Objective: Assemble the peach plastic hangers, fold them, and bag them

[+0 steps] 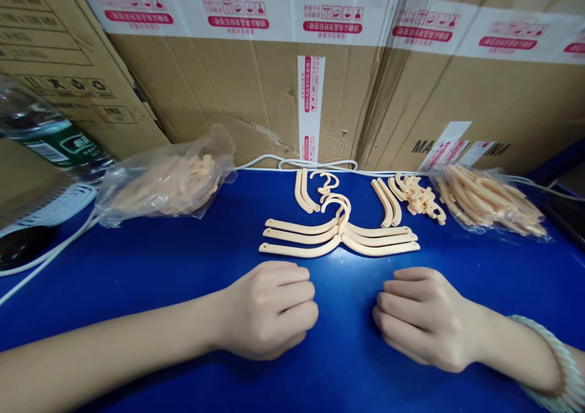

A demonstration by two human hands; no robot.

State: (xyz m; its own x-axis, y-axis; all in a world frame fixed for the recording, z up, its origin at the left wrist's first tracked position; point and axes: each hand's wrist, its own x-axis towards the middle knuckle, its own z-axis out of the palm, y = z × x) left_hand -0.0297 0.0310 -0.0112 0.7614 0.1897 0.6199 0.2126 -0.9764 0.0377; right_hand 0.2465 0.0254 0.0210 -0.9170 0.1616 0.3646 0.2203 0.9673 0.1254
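My left hand (269, 310) rests on the blue tabletop as a fist, and nothing shows in it. Facing it across a gap, my right hand (427, 318) is also curled into a fist with nothing visible inside. Just beyond both hands lies a stack of 3 assembled beige clothes hangers (301, 251), their hooks overlapping at the centre. Behind them on the left are a pair of loose hanger arms (305, 190) and a few loose hooks (326, 184). On the right lie more loose hanger arms (386, 203) and a pile of small hooks (418, 197).
Clear plastic bags of beige hanger parts lie at the left (169, 184) and right (489, 200). A water bottle (59, 139) leans at far left, near a white cable (50, 254) and a black object (25, 245). Cardboard boxes (256, 90) wall off the back.
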